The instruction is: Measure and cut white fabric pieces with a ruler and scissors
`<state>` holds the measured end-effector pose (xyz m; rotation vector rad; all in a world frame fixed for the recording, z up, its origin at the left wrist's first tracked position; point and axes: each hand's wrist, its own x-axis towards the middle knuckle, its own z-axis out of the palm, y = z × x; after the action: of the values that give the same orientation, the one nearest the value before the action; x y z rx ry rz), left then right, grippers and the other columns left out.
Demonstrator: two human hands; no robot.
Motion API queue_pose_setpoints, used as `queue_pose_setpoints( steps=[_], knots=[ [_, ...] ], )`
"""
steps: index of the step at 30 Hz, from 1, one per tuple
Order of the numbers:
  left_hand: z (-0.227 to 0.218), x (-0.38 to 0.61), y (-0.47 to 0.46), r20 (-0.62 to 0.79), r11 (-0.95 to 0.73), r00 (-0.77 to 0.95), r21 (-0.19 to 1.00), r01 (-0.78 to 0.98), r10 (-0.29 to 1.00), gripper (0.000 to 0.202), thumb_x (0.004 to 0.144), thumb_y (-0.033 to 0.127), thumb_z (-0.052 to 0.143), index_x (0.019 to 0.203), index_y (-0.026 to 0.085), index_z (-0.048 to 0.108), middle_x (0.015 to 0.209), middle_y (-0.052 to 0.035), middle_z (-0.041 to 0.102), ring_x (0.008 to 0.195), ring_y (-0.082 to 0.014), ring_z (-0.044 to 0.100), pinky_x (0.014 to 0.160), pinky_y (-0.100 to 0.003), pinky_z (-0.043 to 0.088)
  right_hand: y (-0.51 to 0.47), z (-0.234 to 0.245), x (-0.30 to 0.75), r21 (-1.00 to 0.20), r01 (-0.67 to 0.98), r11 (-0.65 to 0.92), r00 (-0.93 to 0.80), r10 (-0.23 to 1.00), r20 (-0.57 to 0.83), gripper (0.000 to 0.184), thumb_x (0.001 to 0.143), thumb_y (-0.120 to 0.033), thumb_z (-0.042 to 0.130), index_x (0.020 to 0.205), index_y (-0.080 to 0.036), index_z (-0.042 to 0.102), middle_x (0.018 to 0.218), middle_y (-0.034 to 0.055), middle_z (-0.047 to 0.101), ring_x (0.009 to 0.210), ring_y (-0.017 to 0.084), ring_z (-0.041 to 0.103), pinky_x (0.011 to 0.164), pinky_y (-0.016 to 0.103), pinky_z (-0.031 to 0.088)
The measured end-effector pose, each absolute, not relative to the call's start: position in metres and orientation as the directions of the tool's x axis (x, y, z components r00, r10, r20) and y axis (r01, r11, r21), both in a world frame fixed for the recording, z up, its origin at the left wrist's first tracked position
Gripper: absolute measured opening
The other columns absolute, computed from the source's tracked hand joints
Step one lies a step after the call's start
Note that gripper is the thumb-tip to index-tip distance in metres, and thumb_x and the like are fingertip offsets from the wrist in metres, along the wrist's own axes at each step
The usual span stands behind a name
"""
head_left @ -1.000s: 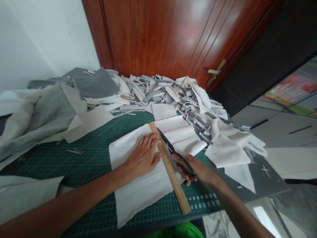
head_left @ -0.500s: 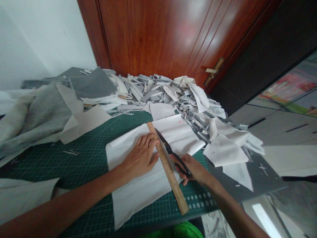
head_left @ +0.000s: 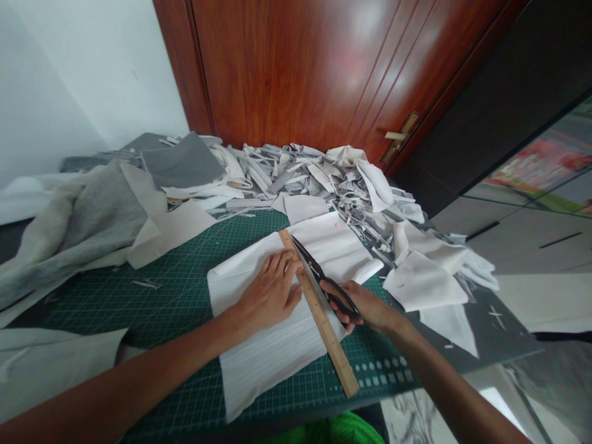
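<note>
A wooden ruler (head_left: 322, 317) lies slantwise across a ribbed white cloth (head_left: 259, 364) on a green cutting mat (head_left: 180, 308). My left hand (head_left: 271, 290) rests flat on the cloth, fingers spread, its fingertips pressing on the ruler's upper part. Along the ruler's right edge run black scissors (head_left: 340, 298), gripped by the handles in my right hand (head_left: 363, 305). Their blades point away from me, with the cloth at them. How far the blades are apart is hard to see.
Heaped pale and grey fabric scraps (head_left: 305, 172) lie along the back, below a wooden door (head_left: 287, 74). Grey cloth (head_left: 87, 216) is piled on the left. White pieces (head_left: 425, 280) lie to the right on the dark table (head_left: 490, 333).
The scissors' handles look closer together in my right hand. My left hand keeps its place on the ruler. The whole view has shifted slightly.
</note>
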<state>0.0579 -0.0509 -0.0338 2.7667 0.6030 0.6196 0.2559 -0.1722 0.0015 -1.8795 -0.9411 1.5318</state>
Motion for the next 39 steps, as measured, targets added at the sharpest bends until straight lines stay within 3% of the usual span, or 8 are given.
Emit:
queue_pose_setpoints(
  steps=[7, 12, 18, 20, 24, 32, 35, 39],
  knots=[
    [-0.041, 0.056, -0.053, 0.386, -0.844, 0.752, 0.296, 0.447, 0.534, 0.039, 0.095, 0.03, 0.055, 0.131, 0.017, 0.049, 0.143, -0.0183, 0.049, 0.141, -0.038, 0.043, 0.124, -0.072, 0.022, -0.178, -0.002, 0.269, -0.772, 0.174, -0.611, 0.023, 0.786, -0.617, 0.068, 0.08, -0.088, 0.055, 0.07, -0.02, 0.053, 0.044, -0.0066, 0.048, 0.032, 0.003, 0.027, 0.032, 0.018, 0.018],
    [-0.04, 0.053, -0.054, 0.387, -0.841, 0.747, 0.265, 0.471, 0.54, 0.041, 0.098, 0.031, 0.054, 0.135, 0.016, 0.048, 0.142, -0.0189, 0.048, 0.138, -0.0393, 0.043, 0.121, -0.07, 0.03, -0.173, 0.001, 0.271, -0.758, 0.213, -0.616, 0.018, 0.778, -0.628, 0.072, 0.075, -0.093, 0.055, 0.069, -0.021, 0.051, 0.045, -0.0054, 0.049, 0.033, 0.003, 0.029, 0.033, 0.019, 0.017],
    [-0.022, 0.05, -0.014, 0.393, -0.798, 0.696, 0.263, 0.542, 0.602, 0.041, 0.102, 0.036, 0.047, 0.135, 0.011, 0.048, 0.127, -0.019, 0.054, 0.121, -0.0355, 0.053, 0.103, -0.055, 0.051, -0.162, 0.007, 0.277, -0.72, 0.294, -0.629, 0.009, 0.755, -0.656, 0.071, 0.081, -0.091, 0.051, 0.069, -0.02, 0.051, 0.048, -0.0035, 0.051, 0.036, 0.004, 0.031, 0.034, 0.02, 0.017],
    [-0.022, 0.05, 0.007, 0.421, -0.771, 0.649, 0.271, 0.577, 0.634, 0.045, 0.1, 0.036, 0.049, 0.136, 0.01, 0.048, 0.133, -0.0208, 0.053, 0.126, -0.0371, 0.049, 0.108, -0.057, 0.046, -0.159, 0.008, 0.279, -0.721, 0.314, -0.617, 0.014, 0.763, -0.647, 0.07, 0.082, -0.09, 0.05, 0.07, -0.02, 0.051, 0.048, -0.0035, 0.05, 0.037, 0.004, 0.031, 0.035, 0.019, 0.017],
    [-0.033, 0.05, 0.033, 0.337, -0.747, 0.667, 0.307, 0.59, 0.665, 0.058, 0.098, 0.036, 0.052, 0.147, 0.007, 0.04, 0.144, -0.0228, 0.051, 0.137, -0.0389, 0.044, 0.115, -0.059, 0.037, -0.153, 0.011, 0.28, -0.72, 0.327, -0.612, -0.013, 0.759, -0.651, 0.069, 0.081, -0.089, 0.051, 0.071, -0.021, 0.05, 0.048, -0.0046, 0.048, 0.038, 0.004, 0.029, 0.036, 0.019, 0.015],
    [-0.041, 0.048, 0.038, 0.355, -0.802, 0.729, 0.384, 0.457, 0.586, 0.074, 0.093, 0.032, 0.06, 0.158, 0.014, 0.027, 0.149, -0.0188, 0.051, 0.137, -0.0363, 0.045, 0.113, -0.056, 0.039, -0.136, 0.009, 0.281, -0.719, 0.383, -0.58, -0.008, 0.777, -0.63, 0.067, 0.081, -0.086, 0.053, 0.07, -0.021, 0.051, 0.047, -0.0045, 0.048, 0.039, 0.005, 0.035, 0.036, 0.019, 0.016],
    [-0.04, 0.047, 0.037, 0.36, -0.793, 0.719, 0.41, 0.451, 0.595, 0.075, 0.091, 0.031, 0.062, 0.156, 0.013, 0.029, 0.146, -0.0199, 0.052, 0.132, -0.0359, 0.048, 0.111, -0.056, 0.041, -0.133, 0.008, 0.282, -0.724, 0.366, -0.585, -0.018, 0.773, -0.634, 0.066, 0.081, -0.085, 0.053, 0.069, -0.021, 0.05, 0.047, -0.0049, 0.048, 0.038, 0.005, 0.032, 0.036, 0.02, 0.015],
    [-0.036, 0.047, 0.032, 0.365, -0.807, 0.726, 0.36, 0.468, 0.583, 0.064, 0.094, 0.031, 0.059, 0.152, 0.013, 0.038, 0.141, -0.0184, 0.053, 0.129, -0.0348, 0.048, 0.11, -0.054, 0.042, -0.132, 0.006, 0.281, -0.724, 0.403, -0.559, -0.021, 0.786, -0.618, 0.068, 0.082, -0.087, 0.051, 0.068, -0.021, 0.052, 0.043, -0.0057, 0.045, 0.037, 0.005, 0.032, 0.037, 0.021, 0.017]
  ],
)
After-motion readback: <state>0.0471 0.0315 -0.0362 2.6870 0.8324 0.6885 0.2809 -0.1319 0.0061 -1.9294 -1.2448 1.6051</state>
